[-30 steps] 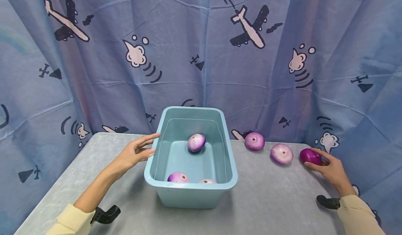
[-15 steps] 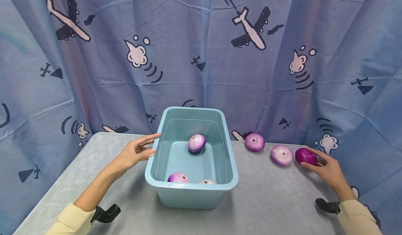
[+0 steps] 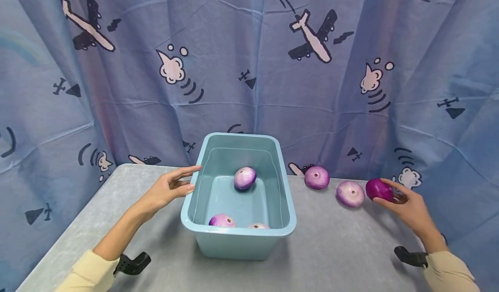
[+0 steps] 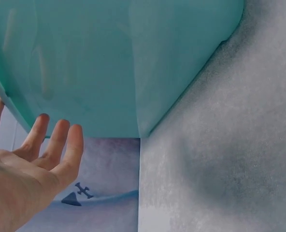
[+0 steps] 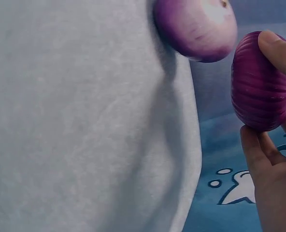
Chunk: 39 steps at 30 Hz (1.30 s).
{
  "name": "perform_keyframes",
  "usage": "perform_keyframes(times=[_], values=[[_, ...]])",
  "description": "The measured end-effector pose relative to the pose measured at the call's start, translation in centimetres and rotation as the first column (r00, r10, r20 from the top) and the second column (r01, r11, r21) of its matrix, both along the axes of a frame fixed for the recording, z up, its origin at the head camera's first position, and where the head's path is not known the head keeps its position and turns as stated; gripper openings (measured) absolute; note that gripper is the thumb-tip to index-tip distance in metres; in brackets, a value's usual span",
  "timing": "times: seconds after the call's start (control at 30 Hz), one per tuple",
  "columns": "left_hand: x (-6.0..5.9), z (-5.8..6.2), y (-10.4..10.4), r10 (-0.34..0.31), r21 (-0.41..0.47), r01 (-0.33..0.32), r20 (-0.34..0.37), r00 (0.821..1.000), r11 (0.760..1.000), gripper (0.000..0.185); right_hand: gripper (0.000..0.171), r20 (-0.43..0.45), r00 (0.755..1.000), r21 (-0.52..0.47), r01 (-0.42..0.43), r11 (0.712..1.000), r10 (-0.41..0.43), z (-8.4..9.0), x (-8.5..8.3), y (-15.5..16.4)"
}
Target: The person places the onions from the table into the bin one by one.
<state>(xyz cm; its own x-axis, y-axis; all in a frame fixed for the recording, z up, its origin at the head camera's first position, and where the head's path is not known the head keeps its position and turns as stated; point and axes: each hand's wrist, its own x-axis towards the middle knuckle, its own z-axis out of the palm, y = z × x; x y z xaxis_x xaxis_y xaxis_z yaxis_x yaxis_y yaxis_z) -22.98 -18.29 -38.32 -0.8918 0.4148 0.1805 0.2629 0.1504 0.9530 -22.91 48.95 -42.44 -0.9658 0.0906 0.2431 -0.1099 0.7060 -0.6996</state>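
The right hand (image 3: pixel 409 205) is pinching a dark purple onion (image 3: pixel 379 189) in its fingertips, lifted just beside a paler onion (image 3: pixel 350 193) on the grey table (image 3: pixel 335 248). The left hand (image 3: pixel 165 190), fingers relaxed, is resting against the blue bin (image 3: pixel 238 240).

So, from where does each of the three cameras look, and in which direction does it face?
Head: worn on the head, faces forward and down at the grey table, the blue bin and the airplane curtain; both forearms and hands show.
Left wrist: sits at the left hand, looks along the open fingers at the bin's outer wall.
Right wrist: sits at the right hand, looks at the dark purple onion it holds, and a paler onion behind.
Shared: head and right wrist views both show the held onion; head and left wrist both show the bin.
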Motion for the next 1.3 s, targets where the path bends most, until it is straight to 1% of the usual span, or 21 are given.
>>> perform_keyframes(times=[0.1, 0.33, 0.5, 0.6, 0.73, 0.9, 0.97, 1.13, 1.23, 1.3], values=[[0.0, 0.0, 0.1, 0.005, -0.004, -0.005, -0.001, 1.000, 1.000, 0.055, 0.075, -0.013, 1.000, -0.012, 0.021, 1.000, -0.021, 0.6, 0.3, -0.1], [-0.1, 0.0, 0.2, 0.020, -0.003, -0.020, -0.005, 1.000, 1.000, 0.054, 0.073, -0.021, 0.999, -0.055, 0.028, 0.998, -0.030, 2.5, 1.0, -1.2], [-0.2, 0.1, 0.2, 0.038, -0.019, -0.038, -0.007, 0.999, 0.999, 0.053, 0.071, -0.048, 0.999, -0.045, 0.006, 0.999, -0.008, 4.0, 1.4, -2.6], [-0.3, 0.2, 0.2, 0.044, -0.012, -0.044, -0.003, 0.999, 0.999, 0.053, 0.072, -0.061, 0.998, -0.038, -0.023, 0.999, 0.021, 4.7, 1.4, -3.4], [-0.3, 0.3, 0.3, 0.054, -0.003, -0.054, -0.005, 0.999, 0.999, 0.052, 0.071, -0.090, 0.993, -0.052, -0.076, 0.996, 0.071, 5.4, 1.6, -4.8], [-0.4, 0.2, 0.4, 0.062, 0.002, -0.062, -0.008, 0.998, 0.998, 0.052, 0.068, -0.139, 0.978, -0.097, -0.167, 0.981, 0.152, 6.1, 1.6, -6.7], [-0.4, 0.2, 0.5, 0.063, 0.002, -0.063, -0.006, 0.998, 0.998, 0.052, 0.068, -0.142, 0.976, -0.108, -0.183, 0.977, 0.167, 6.3, 1.6, -7.3], [-0.4, 0.3, 0.5, 0.069, -0.013, -0.069, -0.004, 0.998, 0.998, 0.052, 0.067, -0.130, 0.975, -0.110, -0.195, 0.975, 0.180, 7.3, 1.6, -8.8], [-0.4, 0.3, 0.5, 0.067, -0.009, -0.067, -0.001, 0.998, 0.998, 0.052, 0.068, -0.138, 0.963, -0.134, -0.252, 0.959, 0.233, 7.9, 1.6, -9.8], [-0.4, 0.3, 0.5, 0.066, -0.007, -0.066, 0.001, 0.998, 0.998, 0.052, 0.069, -0.144, 0.953, -0.169, -0.289, 0.942, 0.267, 8.2, 1.6, -10.5]])
